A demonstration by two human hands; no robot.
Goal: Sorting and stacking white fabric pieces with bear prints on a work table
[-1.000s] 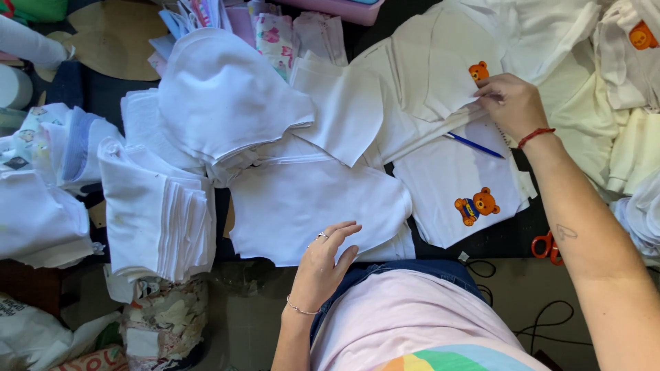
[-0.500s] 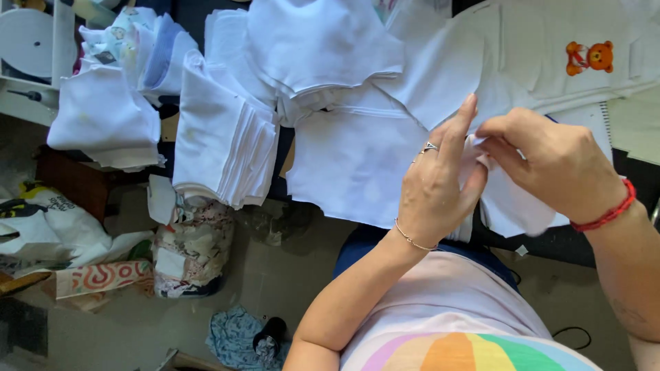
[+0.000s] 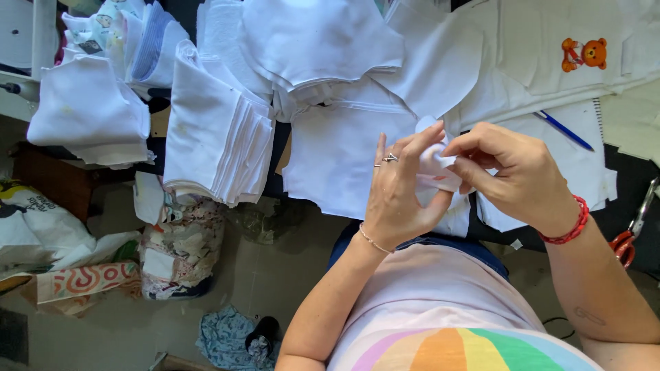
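Head view looks straight down, and at the far left a printed plastic bag [image 3: 34, 220] slumps on the floor beside a flat paper package with red curling shapes [image 3: 86, 280]; next to them stands a sack stuffed with patterned fabric scraps [image 3: 180, 251]. Above these, on the counter [image 3: 622, 182], sits a folded white bundle [image 3: 89, 113] and then a thick stack of white cut fabric pieces [image 3: 220, 130], edges fanned toward the floor. Further right, over a flat white panel [image 3: 337, 154], the left hand [image 3: 399, 196] and the right hand [image 3: 512, 172] are drawn together, fingertips of both pinched on a small white fabric piece [image 3: 434, 165] held up just above the counter edge, in front of the person's chest. To handle it well, I judge the pinch should stay near the piece's edges so the thin cloth can be separated or turned without crumpling, with the left thumb steadying it. Right of the hands lies a blue pen [image 3: 564, 130] on white sheets, an orange bear print [image 3: 584, 53] on a white garment piece above it, and red-handled scissors [image 3: 629, 237] at the far right edge.
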